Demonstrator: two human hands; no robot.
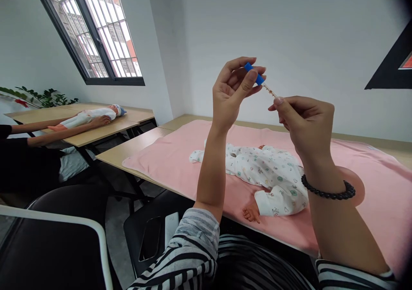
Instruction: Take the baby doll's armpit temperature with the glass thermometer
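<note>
Both my hands are raised over the table, closed around a thin thermometer [269,91] with markings along its clear stem. My left hand [232,83] grips its blue end piece [259,79] between thumb and fingers. Pinched between the thumb and forefinger of my right hand [307,120] is the other end of the stem, whose tip is hidden. Below them a baby doll [262,165] in a white printed suit lies on a pink blanket [170,152]. My right forearm covers part of its head.
The blanket covers most of a wooden table [119,152]. At a second table [83,140] on the left, another person's hands [101,121] rest by a second doll [88,116]. A phone [150,238] and a white object [171,226] lie on a black chair [135,225].
</note>
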